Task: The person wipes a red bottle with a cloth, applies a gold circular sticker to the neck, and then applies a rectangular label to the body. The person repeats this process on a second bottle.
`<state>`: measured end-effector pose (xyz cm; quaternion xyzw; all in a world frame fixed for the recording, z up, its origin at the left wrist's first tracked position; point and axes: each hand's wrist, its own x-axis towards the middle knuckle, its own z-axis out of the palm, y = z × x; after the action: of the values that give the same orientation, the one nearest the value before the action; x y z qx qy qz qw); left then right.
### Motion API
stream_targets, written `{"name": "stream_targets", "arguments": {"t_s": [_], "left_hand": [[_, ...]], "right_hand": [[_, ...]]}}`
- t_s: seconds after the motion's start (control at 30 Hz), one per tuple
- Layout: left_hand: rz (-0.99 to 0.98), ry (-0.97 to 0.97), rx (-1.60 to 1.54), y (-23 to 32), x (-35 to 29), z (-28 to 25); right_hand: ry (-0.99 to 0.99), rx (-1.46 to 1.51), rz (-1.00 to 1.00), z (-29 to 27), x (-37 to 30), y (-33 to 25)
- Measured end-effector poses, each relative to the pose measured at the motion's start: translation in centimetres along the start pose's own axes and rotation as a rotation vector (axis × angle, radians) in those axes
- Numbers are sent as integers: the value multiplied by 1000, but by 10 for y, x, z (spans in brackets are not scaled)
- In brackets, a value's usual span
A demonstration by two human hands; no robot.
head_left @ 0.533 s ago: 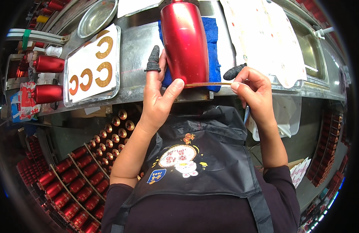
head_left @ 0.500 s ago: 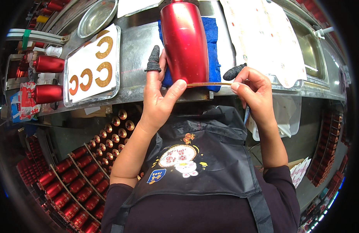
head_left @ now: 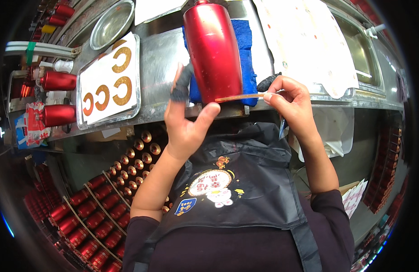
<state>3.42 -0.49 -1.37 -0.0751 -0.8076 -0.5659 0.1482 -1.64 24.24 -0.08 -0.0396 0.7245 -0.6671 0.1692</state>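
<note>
A glossy red bottle (head_left: 214,54) lies on a folded blue cloth (head_left: 246,59), its base toward me. From my right hand (head_left: 288,102) a thin gold strip (head_left: 239,97) reaches leftward to the bottle's base; thumb and a finger pinch its right end. A black cot covers one finger of that hand. My left hand (head_left: 187,124) is open at the bottle's left side, thumb just below the base, fingers apart and slightly blurred. It also wears a black finger cot (head_left: 182,84). Whether its fingers touch the bottle is hard to tell.
Left on the metal bench, a clear tray (head_left: 136,86) carries white paper with gold C-shaped pieces (head_left: 123,89). Behind it sits a metal bowl (head_left: 111,25). Red bottles (head_left: 59,115) lie farther left. White printed sheets (head_left: 304,45) cover the right side. Racked red bottles (head_left: 87,208) stand below left.
My left thumb has come off the strip's left end and dropped slightly, and the left fingers have shifted. My right hand, still pinching the strip, has moved slightly left.
</note>
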Motion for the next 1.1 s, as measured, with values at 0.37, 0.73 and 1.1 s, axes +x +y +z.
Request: {"name": "stream_targets", "arguments": {"t_s": [0.37, 0.73, 1.1], "left_hand": [[349, -204, 715, 0, -7, -33], [522, -251, 762, 24, 17, -32], [649, -341, 849, 32, 37, 2]], "right_hand": [[-21, -39, -30, 3, 3, 7], [7, -57, 44, 8, 6, 10], [2, -72, 17, 13, 6, 14]]}}
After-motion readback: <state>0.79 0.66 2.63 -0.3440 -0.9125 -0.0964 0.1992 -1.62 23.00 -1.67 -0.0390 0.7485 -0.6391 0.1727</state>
